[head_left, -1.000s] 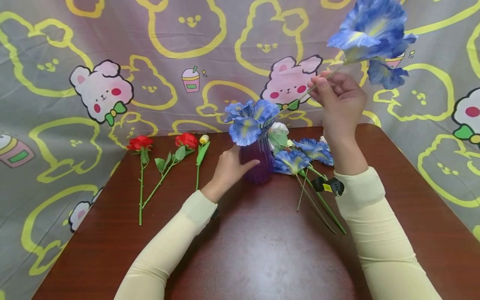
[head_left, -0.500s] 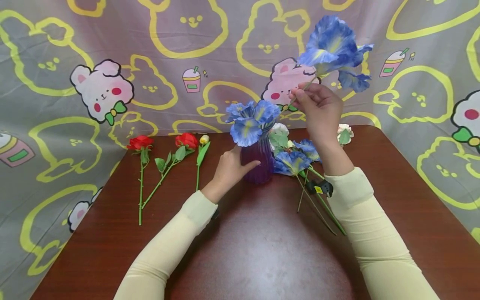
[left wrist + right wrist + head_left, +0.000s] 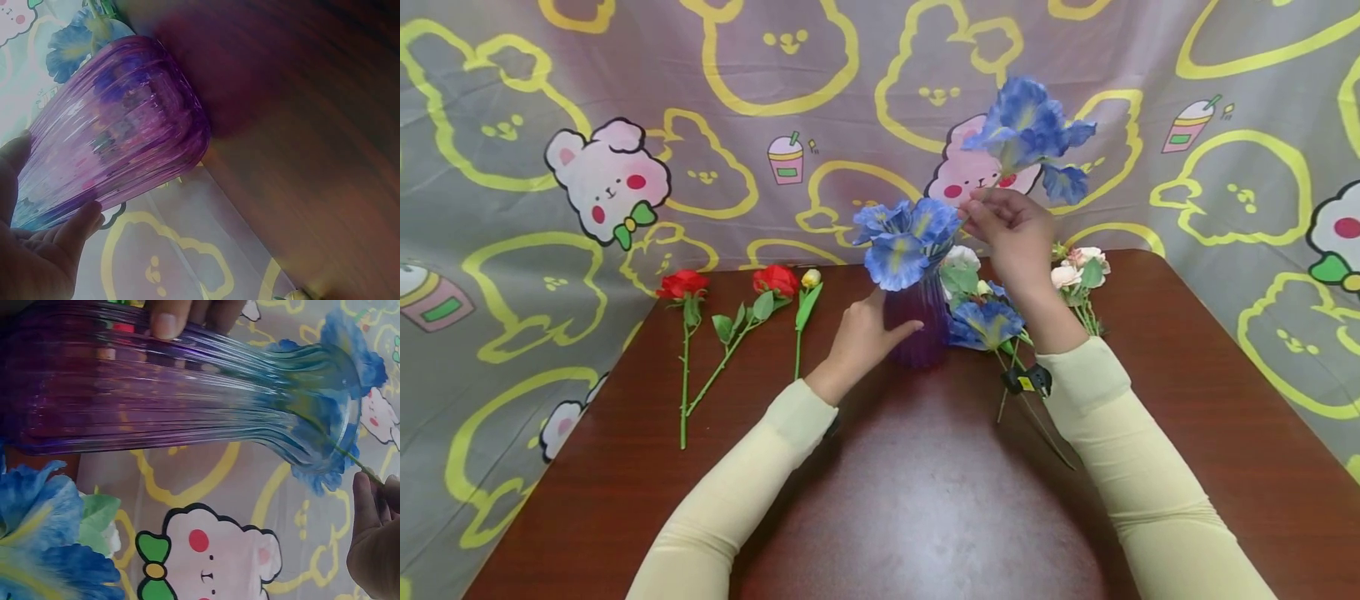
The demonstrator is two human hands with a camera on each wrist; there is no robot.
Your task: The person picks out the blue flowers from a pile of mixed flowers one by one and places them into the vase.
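Note:
A ribbed purple glass vase with a bluish flared mouth stands upright on the table. My left hand grips its side, thumb in front, as the left wrist view of the vase also shows. Blue artificial irises spread over its rim. Right of the mouth, my right hand pinches the thin green stem of another blue iris, whose bloom rises above the fingers. In the right wrist view the stem slants in past the rim of the vase. Its lower end is hard to make out.
On the left of the brown table lie two red roses and a yellow tulip. Another blue iris and a white flower lie right of the vase, pale pink flowers farther right. A patterned cloth hangs behind.
My right hand has moved left and down with the iris, bringing its stem further into the vase. The pale pink flowers have come into view. My left hand stays on the vase.

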